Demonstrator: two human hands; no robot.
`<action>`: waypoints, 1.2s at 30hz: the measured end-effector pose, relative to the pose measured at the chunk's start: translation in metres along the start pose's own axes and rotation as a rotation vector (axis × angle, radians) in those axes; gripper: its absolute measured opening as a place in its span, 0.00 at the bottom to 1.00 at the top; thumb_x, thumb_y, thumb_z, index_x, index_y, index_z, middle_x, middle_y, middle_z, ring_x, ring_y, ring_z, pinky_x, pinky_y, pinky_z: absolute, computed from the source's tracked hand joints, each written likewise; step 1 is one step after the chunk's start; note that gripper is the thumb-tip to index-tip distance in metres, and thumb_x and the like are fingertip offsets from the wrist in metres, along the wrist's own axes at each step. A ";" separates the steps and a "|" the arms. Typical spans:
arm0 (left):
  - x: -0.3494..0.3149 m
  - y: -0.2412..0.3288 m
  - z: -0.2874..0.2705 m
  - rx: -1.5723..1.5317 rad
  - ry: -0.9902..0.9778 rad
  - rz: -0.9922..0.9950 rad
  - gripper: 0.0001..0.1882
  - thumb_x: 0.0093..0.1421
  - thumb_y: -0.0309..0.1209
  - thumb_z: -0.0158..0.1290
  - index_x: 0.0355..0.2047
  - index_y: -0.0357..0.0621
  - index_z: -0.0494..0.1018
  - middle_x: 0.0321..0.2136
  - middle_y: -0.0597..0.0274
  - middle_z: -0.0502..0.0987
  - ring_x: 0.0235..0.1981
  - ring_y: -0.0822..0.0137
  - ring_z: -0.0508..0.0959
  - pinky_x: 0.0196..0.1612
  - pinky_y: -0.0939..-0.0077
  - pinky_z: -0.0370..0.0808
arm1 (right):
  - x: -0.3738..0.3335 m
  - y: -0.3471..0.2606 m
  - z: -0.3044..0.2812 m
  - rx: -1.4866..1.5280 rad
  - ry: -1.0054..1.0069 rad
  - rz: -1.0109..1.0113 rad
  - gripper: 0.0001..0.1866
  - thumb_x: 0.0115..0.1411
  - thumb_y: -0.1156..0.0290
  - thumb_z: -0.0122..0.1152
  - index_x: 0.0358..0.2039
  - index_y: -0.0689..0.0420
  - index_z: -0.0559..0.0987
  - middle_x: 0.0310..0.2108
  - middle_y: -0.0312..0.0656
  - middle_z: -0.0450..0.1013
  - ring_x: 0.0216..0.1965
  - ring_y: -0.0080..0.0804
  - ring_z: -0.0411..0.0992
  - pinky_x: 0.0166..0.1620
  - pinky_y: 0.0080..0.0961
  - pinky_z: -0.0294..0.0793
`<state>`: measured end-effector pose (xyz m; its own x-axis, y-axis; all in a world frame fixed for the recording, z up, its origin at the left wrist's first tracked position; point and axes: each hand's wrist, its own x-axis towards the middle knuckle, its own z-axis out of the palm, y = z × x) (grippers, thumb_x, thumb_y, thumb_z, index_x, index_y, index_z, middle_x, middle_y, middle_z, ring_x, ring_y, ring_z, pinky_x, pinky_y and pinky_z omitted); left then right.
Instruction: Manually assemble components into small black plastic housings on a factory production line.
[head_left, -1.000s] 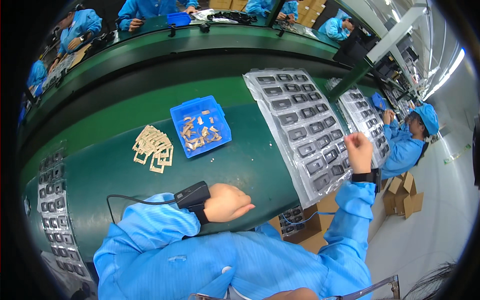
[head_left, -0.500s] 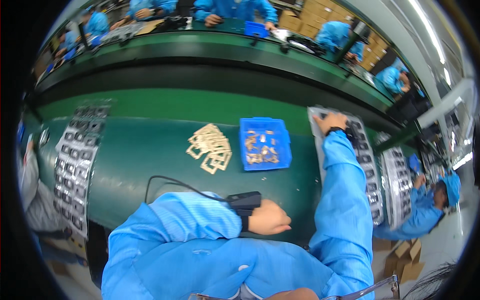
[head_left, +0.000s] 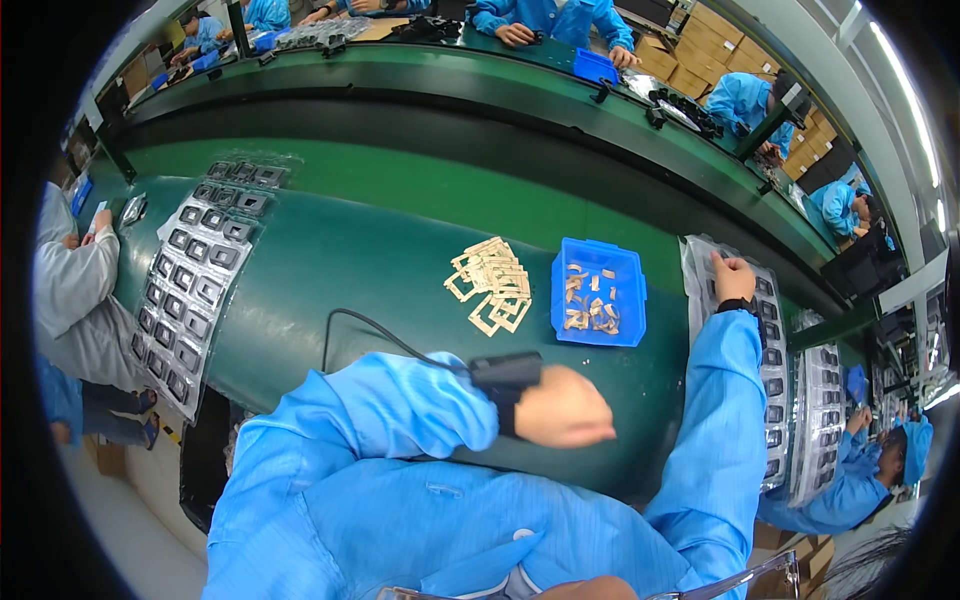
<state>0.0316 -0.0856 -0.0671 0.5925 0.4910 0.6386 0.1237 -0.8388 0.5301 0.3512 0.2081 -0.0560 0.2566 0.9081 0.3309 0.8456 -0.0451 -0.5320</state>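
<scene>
My right hand (head_left: 732, 278) is at the far part of a clear plastic tray (head_left: 700, 262) on the right, its fingers bent together over the pockets of black square parts (head_left: 770, 357). Whatever those fingers grip is hidden under them. In front of my chest hovers my left hand (head_left: 565, 407), fingers curled inward; what it holds, if anything, does not show. A black box with a cable (head_left: 507, 374) is strapped to that wrist. Beyond the left hand lie a fanned pile of tan square frames (head_left: 492, 285) and a blue bin (head_left: 640, 318) with small tan pieces inside.
Another tray of black square parts (head_left: 190, 290) runs along the left of the green work surface (head_left: 300, 270). A further tray (head_left: 822, 420) stands beyond my right arm. A person in grey (head_left: 75, 280) is at the left, a person in blue (head_left: 870, 470) at the right; others work across the line.
My right hand has gone from lying spread on the tray to fingers drawn together over it. The view has turned, so the bench appears tilted. My left hand stays curled before my chest.
</scene>
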 end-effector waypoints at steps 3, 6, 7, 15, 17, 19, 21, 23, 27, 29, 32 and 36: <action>-0.010 -0.012 -0.038 0.121 0.129 -0.155 0.08 0.60 0.32 0.59 0.26 0.44 0.78 0.23 0.58 0.79 0.26 0.54 0.79 0.28 0.62 0.76 | -0.017 -0.004 -0.003 -0.032 0.051 -0.070 0.21 0.50 0.53 0.73 0.30 0.60 0.82 0.32 0.50 0.80 0.35 0.47 0.78 0.42 0.37 0.75; -0.012 -0.013 -0.075 0.394 0.218 -0.245 0.08 0.59 0.34 0.58 0.26 0.44 0.79 0.24 0.57 0.79 0.26 0.53 0.80 0.28 0.60 0.76 | -0.014 0.009 -0.002 -0.026 0.108 -0.079 0.20 0.49 0.55 0.74 0.30 0.60 0.82 0.36 0.51 0.79 0.40 0.47 0.76 0.46 0.37 0.74; -0.014 -0.018 -0.082 0.515 0.257 -0.342 0.08 0.60 0.35 0.57 0.28 0.44 0.79 0.25 0.55 0.79 0.27 0.51 0.80 0.29 0.60 0.76 | -0.015 0.013 0.001 -0.125 0.214 -0.147 0.19 0.49 0.55 0.74 0.30 0.59 0.82 0.38 0.51 0.78 0.41 0.48 0.76 0.46 0.38 0.74; -0.041 -0.043 -0.124 0.726 0.243 -0.766 0.08 0.57 0.34 0.60 0.33 0.43 0.80 0.31 0.58 0.78 0.39 0.54 0.77 0.45 0.61 0.74 | -0.044 -0.036 -0.033 -0.018 0.193 -0.183 0.23 0.43 0.57 0.80 0.29 0.61 0.79 0.37 0.47 0.74 0.39 0.44 0.74 0.45 0.38 0.74; -0.043 -0.047 -0.118 0.737 0.227 -0.764 0.08 0.57 0.33 0.60 0.33 0.43 0.81 0.31 0.59 0.78 0.39 0.54 0.77 0.45 0.61 0.74 | -0.070 -0.055 -0.035 0.301 0.211 -0.336 0.22 0.43 0.60 0.81 0.29 0.61 0.79 0.36 0.45 0.73 0.38 0.41 0.73 0.43 0.34 0.74; -0.044 -0.049 -0.115 0.751 0.209 -0.763 0.08 0.56 0.33 0.61 0.33 0.44 0.81 0.31 0.59 0.78 0.40 0.54 0.77 0.46 0.61 0.74 | -0.115 -0.081 -0.046 0.337 0.211 -0.448 0.13 0.52 0.68 0.75 0.31 0.60 0.79 0.35 0.44 0.72 0.37 0.38 0.73 0.40 0.30 0.74; -0.046 -0.048 -0.116 0.729 0.205 -0.777 0.07 0.56 0.32 0.61 0.32 0.43 0.81 0.32 0.58 0.78 0.40 0.54 0.77 0.46 0.61 0.74 | -0.162 -0.090 -0.049 0.451 0.122 -0.574 0.09 0.55 0.74 0.70 0.34 0.61 0.79 0.35 0.45 0.72 0.35 0.37 0.73 0.38 0.29 0.74; -0.049 -0.050 -0.116 0.710 0.215 -0.772 0.06 0.55 0.31 0.61 0.32 0.43 0.80 0.32 0.58 0.78 0.40 0.54 0.77 0.46 0.61 0.74 | -0.224 -0.108 -0.060 0.505 -0.020 -0.598 0.09 0.55 0.79 0.67 0.37 0.61 0.78 0.37 0.46 0.74 0.34 0.38 0.73 0.37 0.29 0.74; -0.048 -0.054 -0.113 0.694 0.225 -0.759 0.04 0.55 0.29 0.60 0.29 0.43 0.79 0.32 0.58 0.77 0.41 0.53 0.77 0.46 0.61 0.74 | -0.307 -0.125 -0.075 0.323 -0.170 -0.760 0.13 0.51 0.83 0.67 0.38 0.60 0.78 0.37 0.45 0.77 0.34 0.41 0.77 0.37 0.32 0.77; -0.046 -0.055 -0.110 0.719 0.221 -0.771 0.03 0.54 0.28 0.60 0.29 0.43 0.78 0.32 0.57 0.77 0.41 0.53 0.77 0.46 0.61 0.74 | -0.324 -0.123 -0.075 0.262 -0.265 -0.933 0.12 0.49 0.81 0.67 0.35 0.57 0.79 0.36 0.40 0.79 0.35 0.41 0.77 0.37 0.33 0.78; -0.046 -0.061 -0.110 0.755 0.213 -0.781 0.04 0.54 0.28 0.61 0.29 0.43 0.77 0.32 0.57 0.77 0.40 0.53 0.77 0.45 0.60 0.74 | -0.335 -0.117 -0.064 0.283 -0.392 -0.966 0.09 0.49 0.75 0.70 0.32 0.56 0.81 0.34 0.39 0.79 0.35 0.40 0.76 0.38 0.32 0.77; -0.045 -0.069 -0.118 0.682 0.144 -0.872 0.14 0.53 0.29 0.63 0.37 0.43 0.71 0.32 0.56 0.79 0.38 0.52 0.80 0.40 0.60 0.75 | -0.316 -0.131 -0.077 0.476 -0.385 -0.882 0.11 0.49 0.70 0.75 0.32 0.58 0.82 0.32 0.42 0.78 0.36 0.43 0.76 0.38 0.37 0.76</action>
<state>-0.0977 -0.0219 -0.0663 -0.0025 0.9601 0.2795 0.8894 -0.1256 0.4395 0.1953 -0.1046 -0.0307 -0.5902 0.6149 0.5230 0.3700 0.7819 -0.5017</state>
